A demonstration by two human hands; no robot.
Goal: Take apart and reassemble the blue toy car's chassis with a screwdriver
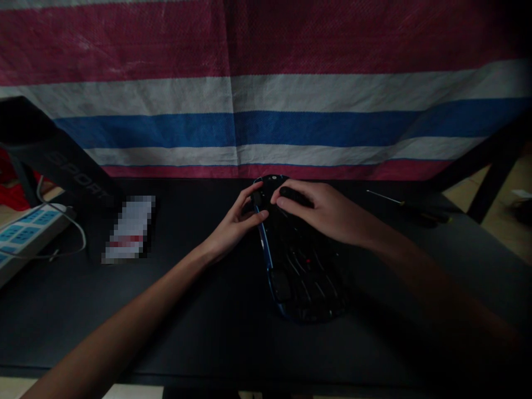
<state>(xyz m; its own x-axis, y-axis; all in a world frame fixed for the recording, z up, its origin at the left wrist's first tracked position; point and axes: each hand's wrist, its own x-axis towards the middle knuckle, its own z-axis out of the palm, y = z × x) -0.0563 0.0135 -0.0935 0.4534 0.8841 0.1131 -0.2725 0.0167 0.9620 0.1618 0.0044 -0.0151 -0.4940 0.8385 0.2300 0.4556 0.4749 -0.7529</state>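
A toy car [297, 260] lies upside down on the dark tabletop, its black underside facing up and a blue edge showing along its left side. At the car's far left wheel, my left hand [241, 216] grips the side with thumb and fingers. My right hand [311, 208] is closed over the far end of the underside. Between its thumb and fingers shows a black, rounded, handle-like piece [293, 195]; its tip, if any, is hidden and the dimness keeps its kind unclear.
A screwdriver [403, 204] with a thin metal shaft lies to the right. On the left are a blurred-out white and red item [131, 227], a white power strip [25, 235] with a cable, and a dark stand marked SPORT [75, 172]. A striped sheet [266, 127] hangs behind the table.
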